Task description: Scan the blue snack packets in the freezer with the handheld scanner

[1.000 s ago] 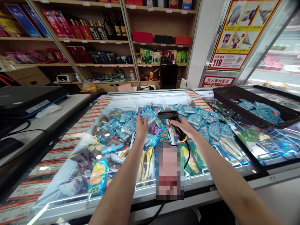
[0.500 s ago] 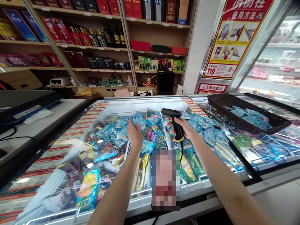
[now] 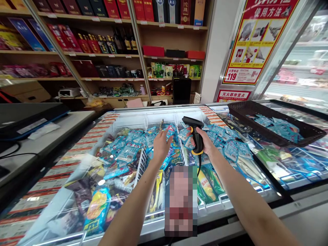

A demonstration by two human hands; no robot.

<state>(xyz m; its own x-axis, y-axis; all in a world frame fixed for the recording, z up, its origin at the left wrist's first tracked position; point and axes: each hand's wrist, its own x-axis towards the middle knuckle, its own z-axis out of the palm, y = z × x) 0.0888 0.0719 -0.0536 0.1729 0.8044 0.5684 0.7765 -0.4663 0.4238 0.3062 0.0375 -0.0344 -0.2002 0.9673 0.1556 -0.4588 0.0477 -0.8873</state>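
My right hand [image 3: 207,140] is wrapped round the grip of a black and yellow barcode scanner [image 3: 196,135], with its head tilted up and its cable hanging below. To its left, my left hand [image 3: 162,147] is stretched forward with the fingers apart. Beyond its fingertips is a blue and red packet [image 3: 170,130]; I cannot tell whether they touch it. Small blue packets [image 3: 128,152] lie loosely heaped on the left of the freezer [image 3: 143,112], and more blue packets [image 3: 232,150] lie to the right of the scanner.
A dark woven basket [image 3: 289,128] with blue packets stands at the right. Frozen goods in white wire dividers [image 3: 140,167] show below the glass. A blurred-out rectangle [image 3: 181,201] stands at the front edge. A counter with a dark device [image 3: 30,114] is at the left; shelves line the back.
My left hand has moved right, away from the blue packet that was at its fingers. My right hand has shifted slightly to the right, still gripping the scanner.
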